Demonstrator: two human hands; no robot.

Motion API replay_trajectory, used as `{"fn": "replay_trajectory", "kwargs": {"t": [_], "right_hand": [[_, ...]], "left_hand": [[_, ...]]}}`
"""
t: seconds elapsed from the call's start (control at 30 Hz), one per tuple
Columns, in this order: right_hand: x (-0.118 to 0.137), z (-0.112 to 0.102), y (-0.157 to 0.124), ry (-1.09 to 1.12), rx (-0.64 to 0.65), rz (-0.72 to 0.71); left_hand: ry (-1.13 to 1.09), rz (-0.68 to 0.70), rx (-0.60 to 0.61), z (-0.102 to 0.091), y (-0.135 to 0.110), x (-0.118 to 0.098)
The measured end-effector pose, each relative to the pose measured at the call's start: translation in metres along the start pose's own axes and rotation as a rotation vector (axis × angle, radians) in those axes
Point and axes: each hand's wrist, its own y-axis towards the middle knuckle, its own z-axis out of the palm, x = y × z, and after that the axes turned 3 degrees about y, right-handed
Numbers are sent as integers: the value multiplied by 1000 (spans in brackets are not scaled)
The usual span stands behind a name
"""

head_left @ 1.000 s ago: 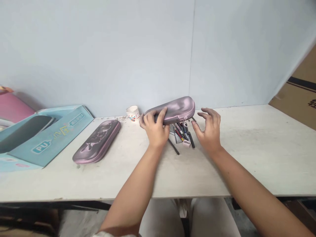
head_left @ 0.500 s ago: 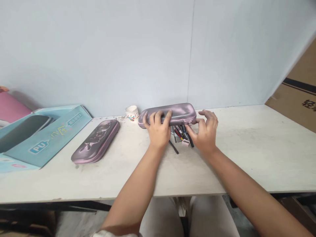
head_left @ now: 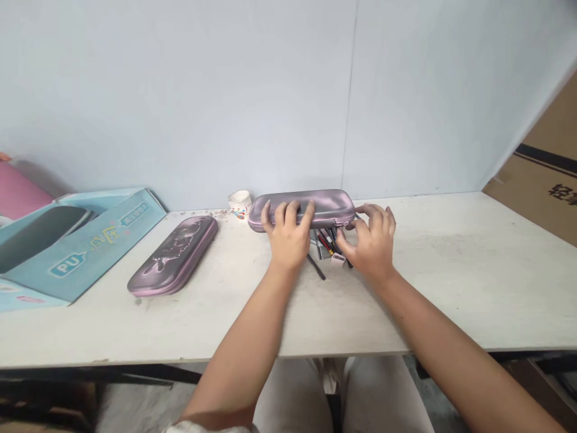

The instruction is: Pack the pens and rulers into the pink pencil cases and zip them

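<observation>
A shiny purple-grey zippered pencil case (head_left: 329, 204) is held above the table, its pink zipper edge facing me. My left hand (head_left: 289, 236) grips it from the front, fingers spread over the top and the thumb side lower down. At the case's front right corner, my right hand (head_left: 372, 239) pinches near the zipper pull; the pull itself is mostly hidden by the fingers. Beneath the case lie several pens (head_left: 325, 240), partly covered by it, with a pale pink pencil sharpener (head_left: 338, 260) and a black pen (head_left: 316, 267) in front.
A second pencil case (head_left: 174, 255) with a raised pattern lies to the left. Behind it stands a white paper cup (head_left: 240, 204). A light blue box (head_left: 108, 240) holding a dark case is at far left, and a cardboard box (head_left: 541, 162) is at the right.
My right fingers have closed in around the case's corner, and the case has shifted slightly left. The left hand keeps its hold.
</observation>
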Motion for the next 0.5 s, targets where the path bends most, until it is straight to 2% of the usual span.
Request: {"fn": "replay_trajectory", "kwargs": {"t": [0.23,0.5], "right_hand": [[1,-3,0,1,5,24],[1,-4,2,13,38,69]], "left_hand": [[79,75,-55,-2,1,-1],[118,118,-38,-1,0,1]]}}
